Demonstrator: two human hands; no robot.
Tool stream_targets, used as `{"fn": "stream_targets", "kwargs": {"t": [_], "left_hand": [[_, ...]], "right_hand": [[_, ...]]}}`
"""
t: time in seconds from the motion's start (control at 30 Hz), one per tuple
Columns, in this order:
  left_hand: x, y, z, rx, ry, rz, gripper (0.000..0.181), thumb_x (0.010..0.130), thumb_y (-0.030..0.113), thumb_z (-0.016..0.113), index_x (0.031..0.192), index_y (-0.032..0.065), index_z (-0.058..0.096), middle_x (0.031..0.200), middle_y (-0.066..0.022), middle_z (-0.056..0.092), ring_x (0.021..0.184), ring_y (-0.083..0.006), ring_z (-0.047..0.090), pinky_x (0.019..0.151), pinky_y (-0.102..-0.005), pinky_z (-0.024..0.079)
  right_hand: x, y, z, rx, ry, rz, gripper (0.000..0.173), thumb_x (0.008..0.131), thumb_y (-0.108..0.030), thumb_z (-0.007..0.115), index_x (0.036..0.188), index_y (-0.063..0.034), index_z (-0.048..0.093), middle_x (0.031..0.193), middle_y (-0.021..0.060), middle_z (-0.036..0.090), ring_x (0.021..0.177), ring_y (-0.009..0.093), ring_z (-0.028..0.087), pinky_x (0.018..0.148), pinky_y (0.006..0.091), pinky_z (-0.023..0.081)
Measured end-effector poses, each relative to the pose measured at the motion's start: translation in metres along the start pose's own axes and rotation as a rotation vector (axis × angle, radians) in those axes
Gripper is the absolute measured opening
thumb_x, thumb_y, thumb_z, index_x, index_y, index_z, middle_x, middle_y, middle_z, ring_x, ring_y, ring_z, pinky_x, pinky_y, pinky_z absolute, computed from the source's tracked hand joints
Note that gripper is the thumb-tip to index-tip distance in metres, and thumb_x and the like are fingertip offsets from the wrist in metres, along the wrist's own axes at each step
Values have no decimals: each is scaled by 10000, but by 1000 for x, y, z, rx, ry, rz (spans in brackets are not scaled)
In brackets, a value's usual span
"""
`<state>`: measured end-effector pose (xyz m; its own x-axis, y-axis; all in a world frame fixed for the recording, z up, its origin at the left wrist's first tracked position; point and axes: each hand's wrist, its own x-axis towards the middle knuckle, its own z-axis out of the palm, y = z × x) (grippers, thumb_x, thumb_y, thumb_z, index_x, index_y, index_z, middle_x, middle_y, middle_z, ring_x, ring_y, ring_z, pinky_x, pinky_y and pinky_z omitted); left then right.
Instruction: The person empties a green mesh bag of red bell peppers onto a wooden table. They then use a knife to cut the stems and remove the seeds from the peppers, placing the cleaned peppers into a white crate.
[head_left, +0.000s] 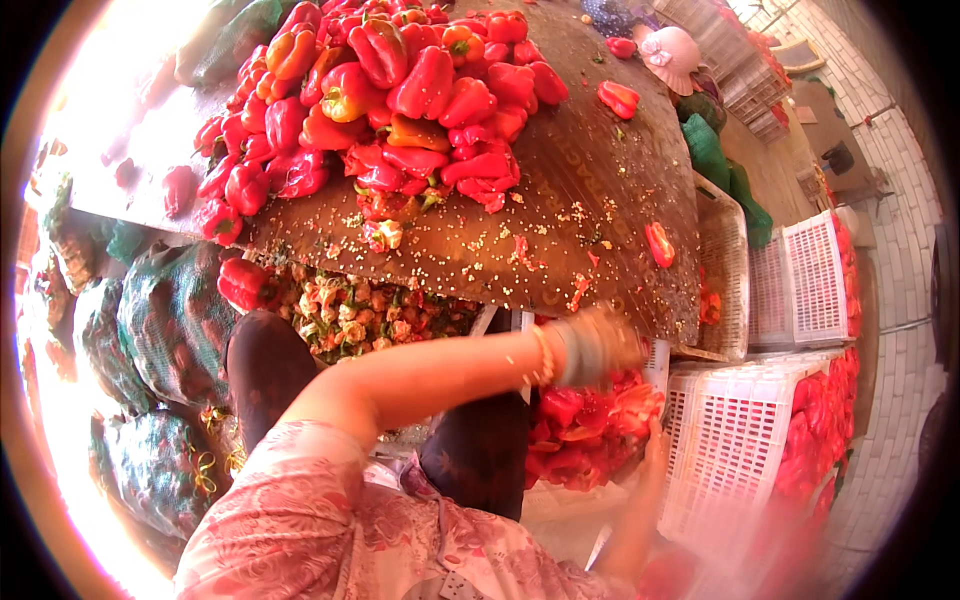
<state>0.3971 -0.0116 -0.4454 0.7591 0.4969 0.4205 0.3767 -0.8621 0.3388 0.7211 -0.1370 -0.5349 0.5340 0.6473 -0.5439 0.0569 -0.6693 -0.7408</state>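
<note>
My left arm reaches across to the right, over the crate by my knee. My left hand is blurred by motion beside the table's near corner; whether it holds anything is not visible. Lower down, my right hand is against the right side of the opened red pepper pieces in that crate. A paler red pepper piece meets its fingertips; its grip is unclear. In front of me, a large heap of whole red bell peppers lies on the brown board table, with scattered seeds near its edge.
Pepper cores fill a space under the table edge. Stuffed green mesh sacks stand at left. White plastic crates with red peppers stand at right, near a tan crate. A person in a pink hat is beyond the table.
</note>
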Motion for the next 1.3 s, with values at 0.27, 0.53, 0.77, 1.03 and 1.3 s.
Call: {"fn": "stream_targets", "kwargs": {"t": [0.27, 0.53, 0.77, 1.03, 1.3], "left_hand": [[-89, -164, -86, 236, 122, -1100, 435, 802, 215, 644, 1195, 104, 494, 1192, -107, 565, 924, -343, 635, 744, -447, 520], [-103, -113, -31, 130, 223, -854, 246, 759, 76, 598, 999, 125, 605, 1013, -103, 640, 900, -302, 645, 726, -417, 515], [-121, -125, -32, -333, 479, -765, 262, 732, 20, 594, 965, 129, 642, 979, -104, 611, 926, -333, 602, 785, -406, 493], [-134, -130, -16, -146, 360, -689, 207, 717, 82, 676, 921, 119, 680, 992, -91, 609, 886, -324, 615, 755, -386, 503], [-121, -95, -53, -217, 140, -990, 326, 817, 323, 630, 1096, 154, 627, 1049, -129, 641, 945, -347, 623, 801, -420, 496]], "right_hand": [[53, -28, 12, -43, 269, -546, 292, 870, -167, 597, 1112, -4, 606, 685, 57, 604, 432, 111, 501, 354, 252, 372], [-31, -186, 259, 89, -540, -512, 351, 830, -131, 642, 1165, -34, 605, 683, -42, 504, 453, 34, 400, 394, 189, 306], [-31, -224, 331, -457, -691, -817, 364, 799, -247, 695, 1061, -1, 635, 829, 112, 667, 730, 193, 618, 691, 333, 486], [-5, -217, 337, -660, -626, -749, 371, 838, -330, 615, 937, 26, 636, 823, 214, 661, 820, 323, 648, 739, 397, 480], [-6, -217, 341, -592, -488, -900, 361, 852, -324, 563, 873, 24, 657, 807, 242, 647, 791, 400, 633, 717, 432, 481]]}}
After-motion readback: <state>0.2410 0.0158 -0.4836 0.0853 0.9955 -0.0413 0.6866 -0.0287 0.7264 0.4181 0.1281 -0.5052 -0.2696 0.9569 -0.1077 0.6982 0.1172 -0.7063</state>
